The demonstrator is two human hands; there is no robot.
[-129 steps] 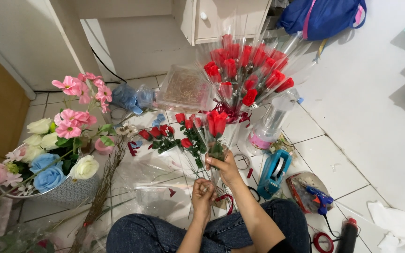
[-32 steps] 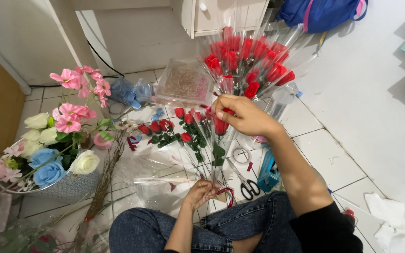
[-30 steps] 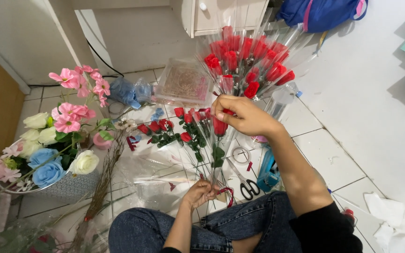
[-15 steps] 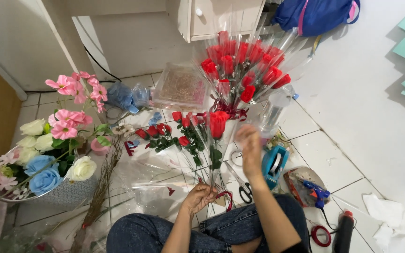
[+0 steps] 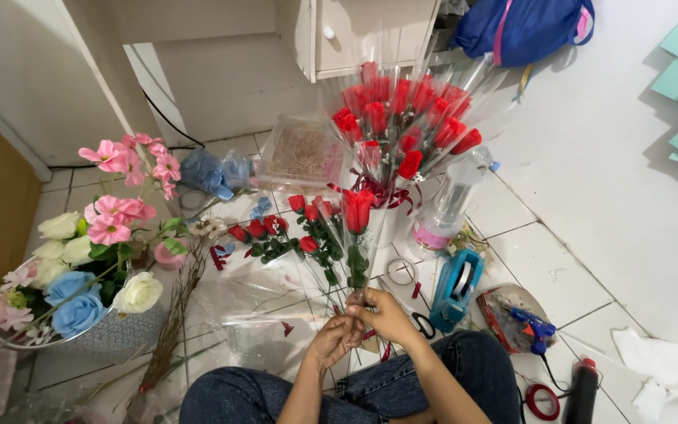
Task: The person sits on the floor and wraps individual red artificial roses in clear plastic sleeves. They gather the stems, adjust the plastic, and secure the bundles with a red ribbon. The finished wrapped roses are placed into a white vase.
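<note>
— Gripping what, exactly, is the right hand point(image 5: 390, 314) seen?

— The lower stem of a single red rose point(image 5: 357, 210) in a clear sleeve is pinched by it, with the bloom held upright above the lap.

— And the left hand point(image 5: 335, 341)?

— It is closed on the same stem just below the right hand, the two hands touching. Something red, perhaps ribbon, is glimpsed between the fingers, but it cannot be told for certain.

— What is found just past the hands?

— Black scissors point(image 5: 417, 320) and a teal tape dispenser point(image 5: 457, 289) are laid on the tiled floor point(image 5: 543, 267) beside the right knee. Loose red roses point(image 5: 280, 232) with green leaves are spread on clear wrap behind the held rose.

— And farther out?

— A large bunch of wrapped red roses point(image 5: 402, 122) is stood behind them, near the white cabinet point(image 5: 362, 31). A blue glue gun point(image 5: 531, 326) is set toward the floor's right edge. A basket of pink, white and blue flowers point(image 5: 80, 259) is placed at the left edge.
</note>
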